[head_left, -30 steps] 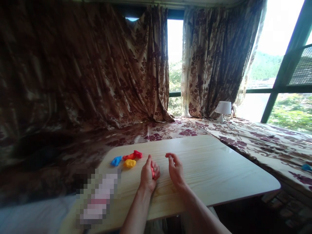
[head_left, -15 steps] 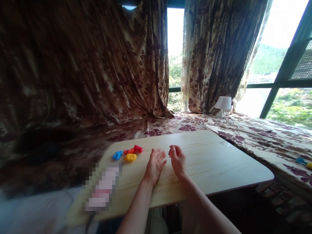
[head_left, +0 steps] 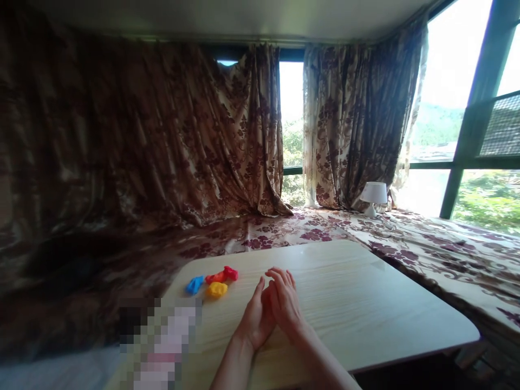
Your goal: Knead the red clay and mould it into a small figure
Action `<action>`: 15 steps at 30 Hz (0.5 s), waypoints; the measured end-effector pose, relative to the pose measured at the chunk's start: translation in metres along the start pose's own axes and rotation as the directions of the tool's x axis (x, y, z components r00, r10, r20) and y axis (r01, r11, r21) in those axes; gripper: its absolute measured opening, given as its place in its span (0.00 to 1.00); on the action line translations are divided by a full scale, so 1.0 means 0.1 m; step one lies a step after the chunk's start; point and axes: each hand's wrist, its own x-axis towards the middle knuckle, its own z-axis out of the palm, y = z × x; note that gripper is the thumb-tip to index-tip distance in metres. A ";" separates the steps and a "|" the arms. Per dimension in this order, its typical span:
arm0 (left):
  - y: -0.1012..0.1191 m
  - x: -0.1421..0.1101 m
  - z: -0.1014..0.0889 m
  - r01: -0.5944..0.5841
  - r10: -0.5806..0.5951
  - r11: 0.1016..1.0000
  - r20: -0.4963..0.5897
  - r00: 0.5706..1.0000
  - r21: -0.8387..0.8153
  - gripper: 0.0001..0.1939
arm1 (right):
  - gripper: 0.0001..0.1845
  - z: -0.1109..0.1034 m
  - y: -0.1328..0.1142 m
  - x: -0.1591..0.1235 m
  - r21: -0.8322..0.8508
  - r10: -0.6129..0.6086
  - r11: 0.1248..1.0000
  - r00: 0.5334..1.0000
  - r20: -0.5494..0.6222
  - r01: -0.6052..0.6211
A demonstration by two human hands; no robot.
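Observation:
My left hand [head_left: 252,320] and my right hand [head_left: 285,303] are pressed together palm to palm just above the pale wooden table [head_left: 365,303], with the right hand lying over the left. Their fingers are straight and closed against each other. Whatever lies between the palms is hidden; only a faint reddish tint shows at the seam. To the left of the hands, three small soft lumps rest on the table: a blue one [head_left: 194,284], a red one [head_left: 221,275] and a yellow one [head_left: 216,290].
A blurred-out object [head_left: 162,346] lies at the table's near left corner. Flowered cloth [head_left: 426,244] covers the platform behind and to the right of the table. A small white lamp [head_left: 374,194] stands by the window. Heavy patterned curtains [head_left: 162,135] hang behind.
The red piece went from my left hand to my right fingers. The hands then closed palm to palm over it. The camera tilted up.

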 end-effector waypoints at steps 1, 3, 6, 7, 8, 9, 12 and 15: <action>-0.01 0.00 0.02 0.001 -0.001 1.000 -0.002 1.000 0.002 0.19 | 0.14 0.00 0.01 0.00 -0.098 -0.015 0.995 1.000 -0.007 0.014; -0.01 0.00 0.04 -0.017 0.017 1.000 -0.028 0.999 0.004 0.19 | 0.14 0.00 0.02 -0.01 -0.220 0.007 0.975 1.000 -0.026 -0.013; 0.00 -0.01 0.06 -0.032 0.033 0.999 -0.056 0.998 0.021 0.20 | 0.16 -0.03 -0.01 -0.03 -0.216 -0.003 0.976 0.997 0.080 0.020; 0.01 -0.01 0.06 -0.030 0.031 0.999 -0.062 0.998 0.027 0.21 | 0.17 -0.03 -0.02 -0.04 -0.188 -0.021 0.981 0.991 0.131 0.046; 0.01 -0.02 0.05 -0.036 0.038 0.999 -0.081 0.996 0.031 0.21 | 0.17 -0.04 -0.03 -0.05 -0.158 -0.035 0.986 0.986 0.161 0.061; 0.02 -0.01 0.04 -0.058 0.062 0.998 -0.111 0.992 0.037 0.20 | 0.17 -0.04 -0.04 -0.06 -0.129 -0.037 0.990 0.986 0.161 0.058; 0.03 0.00 0.00 -0.170 0.191 0.981 -0.278 0.941 0.097 0.15 | 0.14 -0.04 0.00 -0.06 -0.049 0.033 0.998 0.999 0.009 -0.033; 0.04 0.01 -0.02 -0.222 0.276 0.958 -0.383 0.882 0.180 0.18 | 0.13 -0.05 0.07 -0.04 0.014 0.111 0.994 0.989 -0.102 -0.110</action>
